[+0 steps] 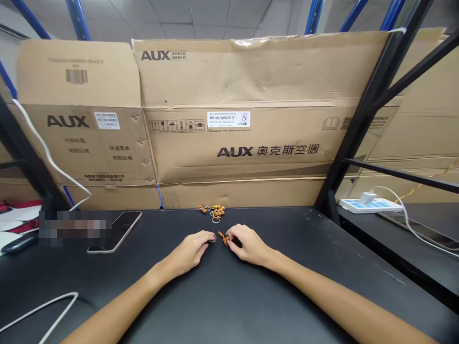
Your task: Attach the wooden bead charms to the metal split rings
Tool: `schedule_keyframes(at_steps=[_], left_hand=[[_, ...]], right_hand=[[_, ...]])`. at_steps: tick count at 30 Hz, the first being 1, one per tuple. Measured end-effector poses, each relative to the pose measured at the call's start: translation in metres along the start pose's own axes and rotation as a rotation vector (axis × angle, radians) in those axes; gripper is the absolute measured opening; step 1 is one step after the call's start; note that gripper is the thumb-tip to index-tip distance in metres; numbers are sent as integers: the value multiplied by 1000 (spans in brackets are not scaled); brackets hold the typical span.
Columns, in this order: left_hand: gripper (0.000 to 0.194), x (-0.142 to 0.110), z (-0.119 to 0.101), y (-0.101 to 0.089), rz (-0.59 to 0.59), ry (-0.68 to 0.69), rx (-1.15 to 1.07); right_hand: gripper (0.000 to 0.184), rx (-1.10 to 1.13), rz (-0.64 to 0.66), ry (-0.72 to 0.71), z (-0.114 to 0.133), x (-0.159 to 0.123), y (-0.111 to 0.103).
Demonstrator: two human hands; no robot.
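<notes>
Over the dark table my left hand [195, 247] is closed in a pinch, and a small metal ring [213, 238] shows at its fingertips. Just to the right, my right hand [247, 243] pinches a small brown charm with an orange-brown cord [223, 238]. A narrow gap separates the ring from the cord; whether they are joined cannot be seen. Beyond both hands lies a little group of brown beaded keychains [217, 209], with a silver split ring [215, 220] at its near side.
A phone [120, 231] lies on the black table [201, 306] at left, near a white cable [60, 298]. Cardboard boxes [236, 167] stand along the back. A black frame post [358, 129] and a power strip [369, 205] are at right.
</notes>
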State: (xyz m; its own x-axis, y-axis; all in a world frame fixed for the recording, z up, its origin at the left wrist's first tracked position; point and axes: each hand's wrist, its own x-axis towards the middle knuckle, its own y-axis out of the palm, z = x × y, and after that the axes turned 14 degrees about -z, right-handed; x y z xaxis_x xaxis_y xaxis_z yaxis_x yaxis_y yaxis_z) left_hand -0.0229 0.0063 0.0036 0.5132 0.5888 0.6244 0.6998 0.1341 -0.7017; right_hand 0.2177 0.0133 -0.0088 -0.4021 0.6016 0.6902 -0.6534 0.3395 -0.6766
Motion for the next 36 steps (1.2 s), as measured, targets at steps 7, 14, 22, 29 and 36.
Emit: schedule_keyframes(at_steps=[7,14,22,29,36], left_hand=[[29,-4,7,2,24,-29,130],[21,0,1,-1,34,-17,187],[19,2,-3,-2,26,-10,205],[17,2,6,-8,100,32,122],[20,4,1,-6,103,44,181]], right_hand=[[18,-8,-22,-22,-1,-1,3],[10,-14,0,-23,0,-1,3],[10,1,7,-21,2,-2,4],[13,-19,8,-3,3,-1,3],[8,-7,13,8,7,-1,4]])
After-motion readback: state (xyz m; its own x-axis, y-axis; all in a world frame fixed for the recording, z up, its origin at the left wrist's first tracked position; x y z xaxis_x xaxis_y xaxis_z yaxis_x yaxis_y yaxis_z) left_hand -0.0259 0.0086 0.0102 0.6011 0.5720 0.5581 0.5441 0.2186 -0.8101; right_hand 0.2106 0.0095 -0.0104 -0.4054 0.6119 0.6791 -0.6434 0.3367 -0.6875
